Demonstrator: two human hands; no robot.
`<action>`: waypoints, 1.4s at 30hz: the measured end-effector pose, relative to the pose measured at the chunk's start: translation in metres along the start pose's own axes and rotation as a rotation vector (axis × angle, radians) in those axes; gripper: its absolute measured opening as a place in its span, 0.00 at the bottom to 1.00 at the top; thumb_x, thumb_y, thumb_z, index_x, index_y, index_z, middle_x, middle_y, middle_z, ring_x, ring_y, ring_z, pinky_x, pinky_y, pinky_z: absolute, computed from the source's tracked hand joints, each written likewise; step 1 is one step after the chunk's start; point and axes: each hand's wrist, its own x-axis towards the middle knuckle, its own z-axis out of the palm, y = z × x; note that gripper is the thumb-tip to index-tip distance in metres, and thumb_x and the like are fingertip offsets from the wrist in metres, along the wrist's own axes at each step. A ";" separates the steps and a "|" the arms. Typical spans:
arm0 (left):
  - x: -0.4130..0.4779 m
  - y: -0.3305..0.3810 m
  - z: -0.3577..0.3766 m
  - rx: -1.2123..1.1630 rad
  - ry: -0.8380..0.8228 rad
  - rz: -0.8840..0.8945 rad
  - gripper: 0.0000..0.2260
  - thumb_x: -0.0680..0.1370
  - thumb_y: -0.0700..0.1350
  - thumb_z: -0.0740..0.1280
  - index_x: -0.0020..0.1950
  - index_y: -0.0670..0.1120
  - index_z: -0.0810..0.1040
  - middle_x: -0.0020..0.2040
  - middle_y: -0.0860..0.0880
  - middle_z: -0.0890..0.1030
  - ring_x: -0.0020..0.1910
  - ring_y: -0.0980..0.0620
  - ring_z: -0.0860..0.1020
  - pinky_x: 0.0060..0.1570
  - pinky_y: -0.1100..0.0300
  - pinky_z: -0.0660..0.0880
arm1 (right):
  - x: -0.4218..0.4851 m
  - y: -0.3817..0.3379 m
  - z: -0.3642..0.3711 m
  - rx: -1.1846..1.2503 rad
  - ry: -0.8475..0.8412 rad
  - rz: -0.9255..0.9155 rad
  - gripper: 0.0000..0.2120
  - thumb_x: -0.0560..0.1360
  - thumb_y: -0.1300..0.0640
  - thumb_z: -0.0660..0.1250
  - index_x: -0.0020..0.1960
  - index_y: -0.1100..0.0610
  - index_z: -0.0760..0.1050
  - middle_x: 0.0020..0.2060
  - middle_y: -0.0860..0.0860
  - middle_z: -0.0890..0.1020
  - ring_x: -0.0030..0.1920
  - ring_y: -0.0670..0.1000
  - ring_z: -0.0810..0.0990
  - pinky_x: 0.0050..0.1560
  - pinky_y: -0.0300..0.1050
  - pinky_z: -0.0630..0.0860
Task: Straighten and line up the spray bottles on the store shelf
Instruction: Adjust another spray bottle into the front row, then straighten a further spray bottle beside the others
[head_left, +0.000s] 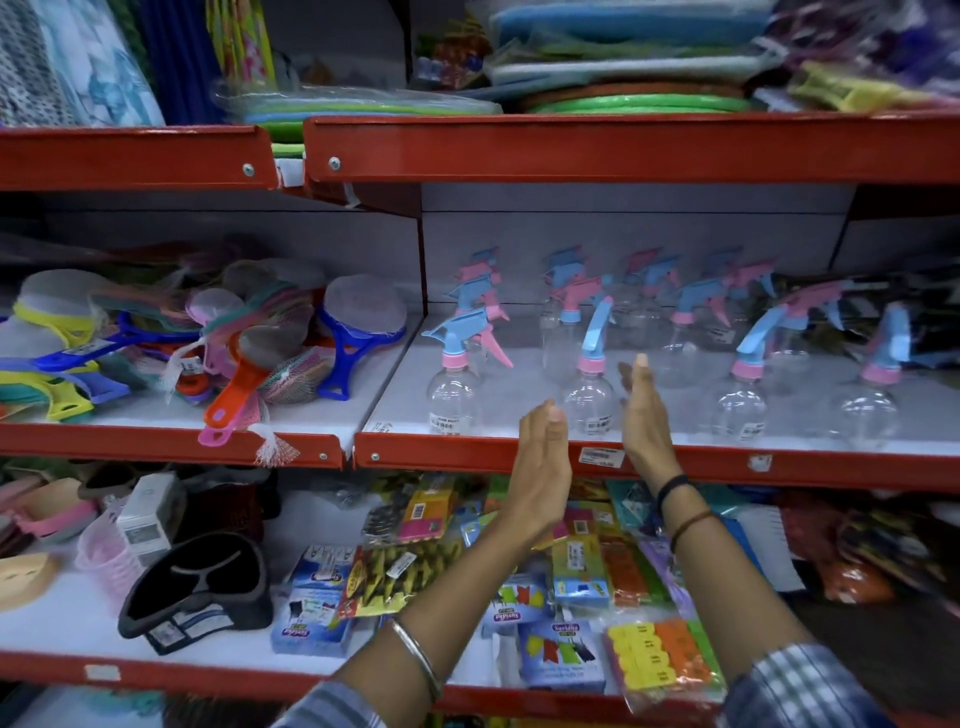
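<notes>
Several clear spray bottles with blue and pink trigger heads stand in rows on the white middle shelf (675, 415) with a red front lip. In the front row, one bottle (589, 400) stands between my two hands, its blue trigger pointing up and away. My left hand (540, 462) is flat and open just left of it, palm facing right. My right hand (644, 415) is flat and open just right of it, palm facing left. Neither hand touches the bottle. Other front bottles stand at the left (451, 397), right (740, 405) and far right (868, 410).
Left bay holds a heap of coloured netted scrubbers and brushes (208, 343). The lower shelf carries packets of clips and sponges (571, 587) and a black holder (200, 592). The red upper shelf edge (623, 148) overhangs the bottles.
</notes>
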 end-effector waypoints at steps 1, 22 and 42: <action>0.001 0.001 0.006 -0.018 0.005 -0.016 0.25 0.80 0.57 0.42 0.74 0.49 0.58 0.73 0.51 0.61 0.66 0.64 0.58 0.65 0.68 0.52 | 0.004 0.000 -0.003 -0.015 -0.094 0.068 0.43 0.69 0.26 0.43 0.69 0.55 0.68 0.70 0.55 0.70 0.70 0.55 0.67 0.72 0.57 0.60; 0.034 0.021 0.013 -0.002 0.023 -0.247 0.35 0.74 0.67 0.37 0.75 0.52 0.57 0.76 0.48 0.60 0.74 0.47 0.59 0.71 0.49 0.54 | -0.027 -0.003 -0.021 -0.046 -0.122 0.042 0.39 0.73 0.31 0.42 0.65 0.57 0.72 0.65 0.58 0.76 0.63 0.57 0.75 0.66 0.55 0.69; 0.013 0.022 0.078 -0.081 0.251 0.243 0.21 0.79 0.56 0.48 0.67 0.49 0.69 0.65 0.54 0.70 0.65 0.66 0.65 0.66 0.70 0.59 | -0.029 0.015 -0.099 0.037 0.310 -0.427 0.19 0.78 0.46 0.49 0.56 0.53 0.74 0.53 0.52 0.77 0.55 0.55 0.76 0.56 0.53 0.74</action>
